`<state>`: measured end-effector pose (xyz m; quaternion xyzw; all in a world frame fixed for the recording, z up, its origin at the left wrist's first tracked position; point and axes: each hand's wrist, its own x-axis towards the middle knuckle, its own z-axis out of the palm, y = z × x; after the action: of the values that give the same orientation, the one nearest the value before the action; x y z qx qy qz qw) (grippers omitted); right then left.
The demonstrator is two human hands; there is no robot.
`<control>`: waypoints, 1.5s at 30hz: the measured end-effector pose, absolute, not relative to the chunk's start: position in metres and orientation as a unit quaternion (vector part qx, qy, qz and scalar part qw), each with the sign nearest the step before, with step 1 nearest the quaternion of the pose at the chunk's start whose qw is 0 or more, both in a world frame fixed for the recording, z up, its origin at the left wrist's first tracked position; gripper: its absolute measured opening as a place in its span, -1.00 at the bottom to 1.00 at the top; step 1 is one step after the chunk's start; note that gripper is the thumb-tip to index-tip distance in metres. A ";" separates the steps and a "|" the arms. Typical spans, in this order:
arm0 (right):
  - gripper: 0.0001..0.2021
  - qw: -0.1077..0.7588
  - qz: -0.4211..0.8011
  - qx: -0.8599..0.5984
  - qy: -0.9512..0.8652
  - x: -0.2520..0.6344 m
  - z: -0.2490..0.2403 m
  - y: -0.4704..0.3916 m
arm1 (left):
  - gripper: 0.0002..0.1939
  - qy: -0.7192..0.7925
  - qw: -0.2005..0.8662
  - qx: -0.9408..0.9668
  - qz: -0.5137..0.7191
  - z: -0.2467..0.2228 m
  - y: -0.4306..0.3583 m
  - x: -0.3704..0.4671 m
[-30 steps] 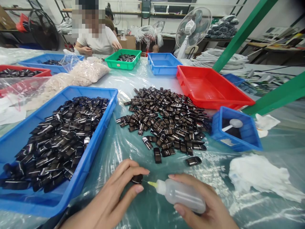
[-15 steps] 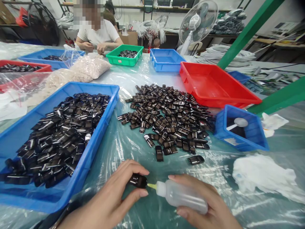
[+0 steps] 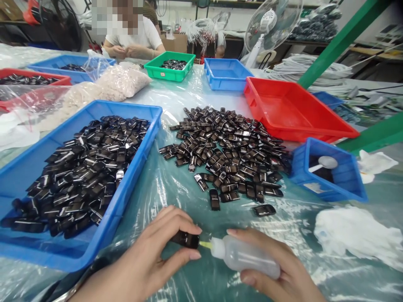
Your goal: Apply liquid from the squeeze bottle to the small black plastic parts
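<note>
Between the thumb and fingers of my left hand (image 3: 160, 247) is a small black car-shaped piece (image 3: 189, 240). My right hand (image 3: 277, 264) grips a translucent squeeze bottle (image 3: 245, 256) lying almost level, its thin yellow tip (image 3: 205, 244) pointing left at the end of the piece. Whether the tip touches it is hard to tell. Beyond my hands spreads a pile of similar black pieces (image 3: 226, 155), with one piece (image 3: 264, 210) lying apart at its near right. A large blue tray (image 3: 132, 180) on the left holds many more.
Right of the pile stand a red tray (image 3: 292, 109) and a small blue bin (image 3: 346, 180) with a scoop (image 3: 327, 162). White crumpled cloth (image 3: 359, 235) lies nearer. Farther back are a green tray (image 3: 166, 74), a blue tray (image 3: 226, 82) and a person in white (image 3: 145, 37).
The view has shifted slightly, so the trays and pile appear a little farther right and higher. Both hands keep their hold on the piece and the bottle.
</note>
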<state>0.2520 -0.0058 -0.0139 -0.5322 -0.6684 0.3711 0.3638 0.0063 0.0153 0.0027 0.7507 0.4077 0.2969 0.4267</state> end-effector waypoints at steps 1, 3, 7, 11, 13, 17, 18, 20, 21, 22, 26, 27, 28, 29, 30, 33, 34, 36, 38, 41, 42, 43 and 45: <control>-0.69 0.364 0.374 -0.533 -0.666 0.252 -0.013 -0.006 | -0.89 0.407 0.427 0.752 0.296 0.003 0.015 0.006; -0.70 0.364 0.384 -0.533 -0.661 0.251 -0.013 -0.005 | -0.89 0.410 0.423 0.753 0.293 0.004 0.015 0.006; -0.71 0.367 0.390 -0.521 -0.665 0.250 -0.013 -0.004 | -0.89 0.414 0.425 0.752 0.287 0.004 0.015 0.005; -0.72 0.373 0.393 -0.514 -0.665 0.249 -0.014 -0.004 | -0.89 0.408 0.428 0.752 0.292 0.004 0.015 0.005; -0.72 0.375 0.397 -0.509 -0.665 0.249 -0.014 -0.004 | -0.88 0.407 0.429 0.754 0.286 0.004 0.014 0.005; -0.71 0.369 0.393 -0.516 -0.666 0.249 -0.014 -0.005 | -0.82 0.426 0.433 0.744 0.278 0.003 0.011 0.004; -0.71 0.368 0.391 -0.519 -0.665 0.249 -0.014 -0.005 | -0.79 0.434 0.434 0.740 0.277 0.002 0.010 0.004; -0.70 0.369 0.389 -0.519 -0.666 0.250 -0.015 -0.005 | -0.76 0.447 0.430 0.736 0.270 0.000 0.011 0.005; -0.70 0.371 0.387 -0.517 -0.668 0.250 -0.016 -0.005 | -0.79 0.450 0.423 0.741 0.264 -0.002 0.012 0.005; -0.69 0.372 0.382 -0.515 -0.671 0.250 -0.016 -0.005 | -0.85 0.451 0.413 0.749 0.255 -0.003 0.012 0.006; -0.66 0.365 0.371 -0.500 -0.692 0.252 -0.019 -0.004 | -0.87 0.443 0.384 0.779 0.223 -0.004 0.016 0.007; -0.66 0.362 0.372 -0.494 -0.697 0.252 -0.019 -0.004 | -0.89 0.441 0.387 0.779 0.222 -0.003 0.016 0.007; -0.66 0.361 0.372 -0.489 -0.701 0.253 -0.020 -0.004 | -0.90 0.437 0.391 0.779 0.220 -0.001 0.016 0.007; -0.66 0.360 0.369 -0.487 -0.705 0.253 -0.021 -0.005 | -0.90 0.435 0.395 0.780 0.216 0.001 0.016 0.006; -0.65 0.360 0.361 -0.490 -0.707 0.254 -0.021 -0.006 | -0.90 0.434 0.397 0.781 0.211 0.003 0.015 0.005; -0.64 0.357 0.319 -0.508 -0.716 0.255 -0.022 -0.008 | -0.86 0.419 0.394 0.790 0.212 0.009 0.014 0.003; -0.64 0.357 0.313 -0.506 -0.720 0.255 -0.022 -0.007 | -0.85 0.413 0.395 0.793 0.213 0.011 0.014 0.002; -0.65 0.359 0.323 -0.483 -0.730 0.255 -0.021 -0.006 | -0.87 0.411 0.408 0.793 0.190 0.013 0.013 0.000; -0.65 0.358 0.348 -0.453 -0.738 0.255 -0.020 -0.003 | -0.90 0.418 0.425 0.788 0.156 0.015 0.013 -0.001; -0.64 0.349 0.374 -0.433 -0.743 0.256 -0.019 0.000 | -0.91 0.414 0.436 0.785 0.151 0.017 0.014 -0.001; -0.64 0.346 0.382 -0.428 -0.742 0.257 -0.019 0.000 | -0.92 0.410 0.438 0.785 0.152 0.017 0.014 -0.001; -0.63 0.343 0.389 -0.425 -0.742 0.257 -0.020 0.000 | -0.92 0.409 0.442 0.785 0.149 0.017 0.014 -0.002; -0.62 0.336 0.397 -0.419 -0.745 0.258 -0.020 0.000 | -0.94 0.407 0.447 0.783 0.144 0.018 0.013 -0.002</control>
<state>0.2583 0.0002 -0.0198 -0.4191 -0.7446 0.3966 0.3357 -0.0024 0.0135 0.0179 0.7833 0.4072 0.1436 0.4471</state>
